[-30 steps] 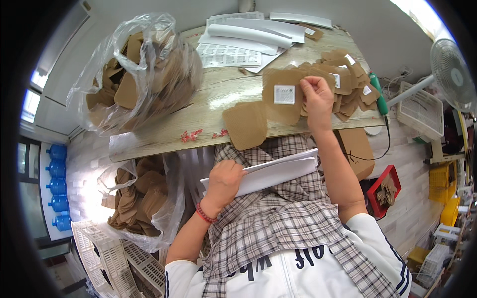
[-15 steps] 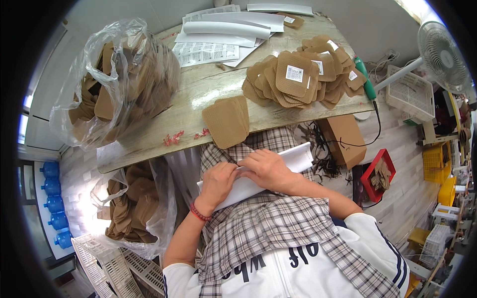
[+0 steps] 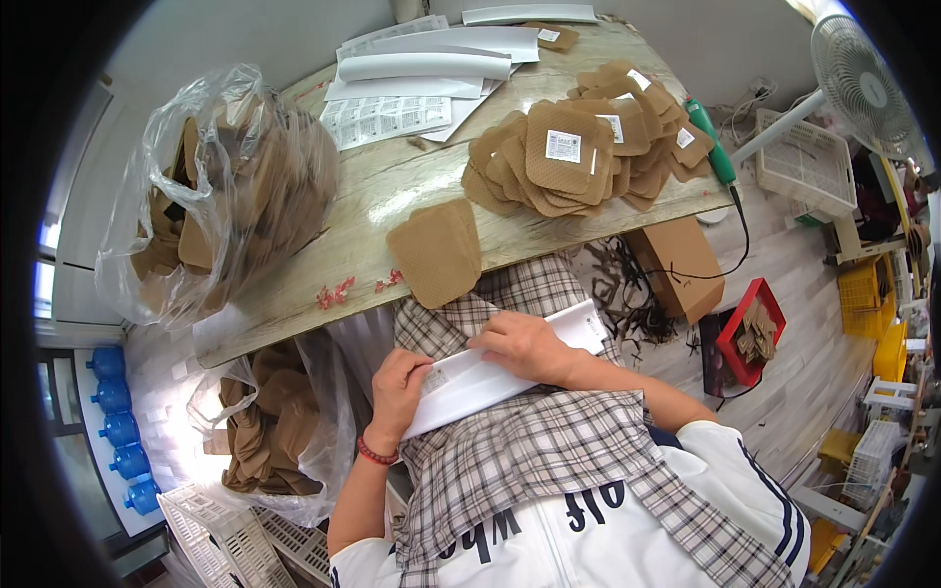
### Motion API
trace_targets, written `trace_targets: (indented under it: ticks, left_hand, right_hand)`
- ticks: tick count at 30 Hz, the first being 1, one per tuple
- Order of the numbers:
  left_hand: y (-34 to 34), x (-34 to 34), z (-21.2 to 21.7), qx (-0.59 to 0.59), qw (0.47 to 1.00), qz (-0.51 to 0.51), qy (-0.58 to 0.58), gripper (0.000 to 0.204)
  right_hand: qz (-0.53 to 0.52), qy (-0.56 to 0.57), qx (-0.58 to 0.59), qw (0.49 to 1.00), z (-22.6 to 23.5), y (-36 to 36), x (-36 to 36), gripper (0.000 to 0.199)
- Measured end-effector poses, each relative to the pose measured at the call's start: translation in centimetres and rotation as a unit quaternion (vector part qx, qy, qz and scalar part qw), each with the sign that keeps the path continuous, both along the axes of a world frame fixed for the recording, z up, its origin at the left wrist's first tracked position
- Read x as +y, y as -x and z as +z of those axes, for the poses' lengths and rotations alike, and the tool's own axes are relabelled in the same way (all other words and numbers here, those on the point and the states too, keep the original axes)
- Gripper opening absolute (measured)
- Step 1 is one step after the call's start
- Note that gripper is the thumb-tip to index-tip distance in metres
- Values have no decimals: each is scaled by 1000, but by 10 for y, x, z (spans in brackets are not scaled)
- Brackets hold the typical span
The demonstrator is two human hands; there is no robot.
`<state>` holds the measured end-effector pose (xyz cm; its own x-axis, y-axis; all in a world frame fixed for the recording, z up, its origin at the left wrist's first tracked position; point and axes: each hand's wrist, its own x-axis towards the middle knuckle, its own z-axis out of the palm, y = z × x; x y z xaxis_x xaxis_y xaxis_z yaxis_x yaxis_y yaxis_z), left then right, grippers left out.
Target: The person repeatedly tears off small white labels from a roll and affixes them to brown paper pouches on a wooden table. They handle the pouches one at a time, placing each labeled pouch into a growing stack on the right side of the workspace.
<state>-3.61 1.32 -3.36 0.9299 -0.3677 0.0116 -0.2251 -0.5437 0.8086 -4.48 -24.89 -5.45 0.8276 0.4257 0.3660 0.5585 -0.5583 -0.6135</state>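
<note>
A curled white label sheet [image 3: 466,397] lies slantwise across my lap, over the plaid apron [image 3: 534,446]. At its left end my left hand [image 3: 394,390] pinches the edge between thumb and fingers, beside a small printed patch. My right hand [image 3: 526,348] is closed over the far edge near the middle, its fingertips bent onto the paper. Just beyond, two or more brown textured pads [image 3: 436,257] overhang the table's near edge. Farther right on the table sits a heap of such pads [image 3: 561,147], several with white printed labels.
The wooden table [image 3: 372,211] also bears a clear bag of brown pads [image 3: 250,196], white label sheets [image 3: 421,64] and a green corded tool [image 3: 711,142]. Below left is another bag of brown pieces [image 3: 279,421]. A cardboard box [image 3: 676,267], a red tray [image 3: 763,333] and a fan [image 3: 863,88] are at right.
My left hand has moved slightly left, away from my right hand. The sheet between them lies more open, showing a printed patch. The whole view has shifted a little.
</note>
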Motion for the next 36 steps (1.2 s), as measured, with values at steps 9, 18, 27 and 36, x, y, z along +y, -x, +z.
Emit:
trace_targets:
  ticks: [9,18,27,36]
  left_hand:
    - [-4,14,-4,47,999,8,0,12]
    - [-5,12,-1,76,997,-16,21,14]
    - [-16,7,0,108,994,-23,-5,16]
    - [-31,4,-4,214,976,-8,-34,21]
  right_hand:
    - [-40,-17,10,999,-8,-6,0,12]
    - [-21,-22,-51,998,3,2,38,22]
    - [-14,17,-164,986,0,2,42,25]
    - [63,-91,-185,976,1,0,46,22]
